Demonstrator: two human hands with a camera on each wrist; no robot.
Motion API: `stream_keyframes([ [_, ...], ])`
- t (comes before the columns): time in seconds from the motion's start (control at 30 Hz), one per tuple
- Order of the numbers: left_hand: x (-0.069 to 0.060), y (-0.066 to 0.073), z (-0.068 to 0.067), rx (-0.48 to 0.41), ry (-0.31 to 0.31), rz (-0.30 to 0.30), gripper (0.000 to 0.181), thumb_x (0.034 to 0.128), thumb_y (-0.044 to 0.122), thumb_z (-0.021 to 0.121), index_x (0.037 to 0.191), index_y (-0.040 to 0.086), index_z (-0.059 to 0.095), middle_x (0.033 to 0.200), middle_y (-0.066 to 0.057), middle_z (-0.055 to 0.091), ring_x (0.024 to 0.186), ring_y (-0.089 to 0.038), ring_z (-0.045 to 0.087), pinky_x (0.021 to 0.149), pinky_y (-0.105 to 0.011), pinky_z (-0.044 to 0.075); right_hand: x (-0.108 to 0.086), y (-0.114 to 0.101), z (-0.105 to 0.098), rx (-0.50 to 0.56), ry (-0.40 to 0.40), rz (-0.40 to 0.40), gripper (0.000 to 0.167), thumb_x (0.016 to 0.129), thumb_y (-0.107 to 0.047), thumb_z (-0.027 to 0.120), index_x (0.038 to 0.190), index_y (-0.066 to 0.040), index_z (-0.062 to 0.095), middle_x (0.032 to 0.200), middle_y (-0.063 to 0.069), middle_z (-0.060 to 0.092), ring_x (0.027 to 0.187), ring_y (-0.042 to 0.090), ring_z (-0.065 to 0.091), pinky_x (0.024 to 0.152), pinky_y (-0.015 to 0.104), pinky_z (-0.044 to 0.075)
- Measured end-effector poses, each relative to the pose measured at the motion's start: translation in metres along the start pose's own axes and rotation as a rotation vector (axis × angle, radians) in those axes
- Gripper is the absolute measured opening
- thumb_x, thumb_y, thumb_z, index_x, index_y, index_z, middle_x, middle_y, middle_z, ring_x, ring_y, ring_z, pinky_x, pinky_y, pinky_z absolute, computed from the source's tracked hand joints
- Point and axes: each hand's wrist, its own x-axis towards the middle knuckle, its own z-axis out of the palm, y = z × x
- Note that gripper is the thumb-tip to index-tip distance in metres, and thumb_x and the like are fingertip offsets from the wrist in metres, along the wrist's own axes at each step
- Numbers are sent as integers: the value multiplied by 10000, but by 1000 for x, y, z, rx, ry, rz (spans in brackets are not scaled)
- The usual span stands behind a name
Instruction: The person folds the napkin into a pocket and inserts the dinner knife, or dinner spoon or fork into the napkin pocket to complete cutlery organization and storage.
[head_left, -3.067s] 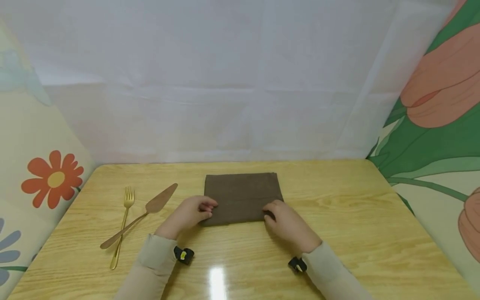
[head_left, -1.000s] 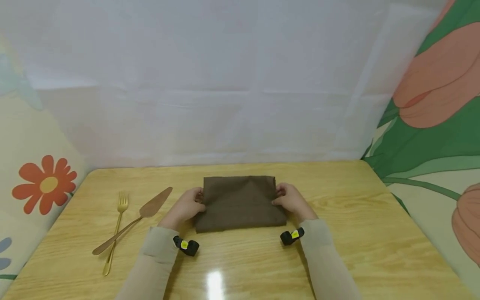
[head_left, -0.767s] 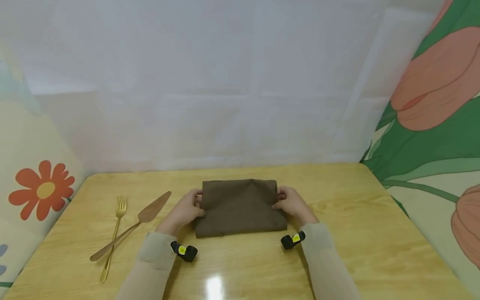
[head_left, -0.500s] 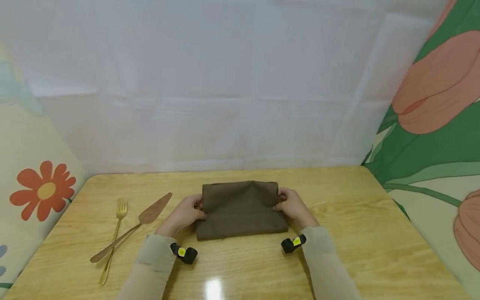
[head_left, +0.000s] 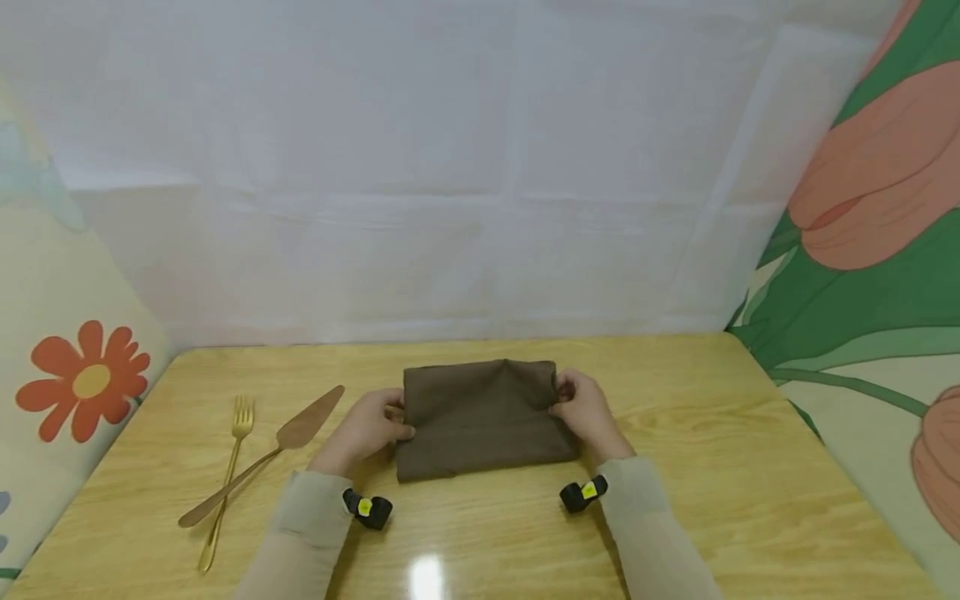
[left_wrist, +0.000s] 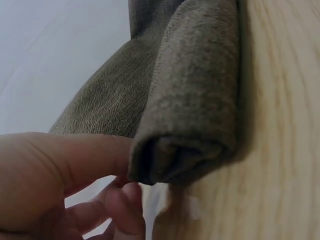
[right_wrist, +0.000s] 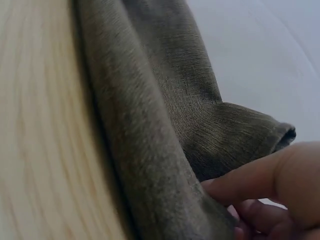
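Observation:
A dark brown folded cloth (head_left: 480, 421) lies in the middle of the table, its far part raised off the tabletop with a small peak along the top edge. My left hand (head_left: 371, 422) pinches its left side; in the left wrist view the thumb (left_wrist: 95, 157) presses by the rolled end of the near fold (left_wrist: 195, 85). On the right side my right hand (head_left: 588, 412) pinches the cloth, and the right wrist view shows the thumb (right_wrist: 245, 180) against it where the raised part meets the near fold. Fingertips behind the cloth are partly hidden.
A gold fork (head_left: 242, 429) and a copper-coloured cake server (head_left: 303, 425) lie crossed on the wooden table (head_left: 712, 467), left of my left hand. A white sheet (head_left: 450, 167) hangs behind the table's far edge. Flower-patterned panels (head_left: 862, 292) flank both sides.
Both hands have moved from the cloth's near corners to its sides and grip it there. The cloth's far part has risen. Over the last half second there is hardly any movement.

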Motion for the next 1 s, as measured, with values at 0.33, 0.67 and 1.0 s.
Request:
stream_keyframes([
  [0.33,4,1,9,79,103,-41,119,833,-16,680,918,44,622,1012,-130,665,781,-208,599,684,-348,477,-1,6,-1,-121,15,-17,320,731,191,732,814,-41,528,800,66,584,785,217,549,714,351,486],
  [0.67,10,4,13,-5,148,-13,81,892,-52,560,940,13,566,1044,-175,644,804,-228,629,699,-329,499,4,3,-1,176,-8,55,426,849,167,630,1254,51,567,952,214,687,760,183,621,651,292,529],
  [1.0,9,1,11,-66,199,63,135,880,-68,600,963,15,534,1003,-140,585,900,-260,576,743,-337,466,1,0,-4,314,18,91,167,940,36,643,1094,55,581,1018,119,605,852,143,603,723,285,570],
])
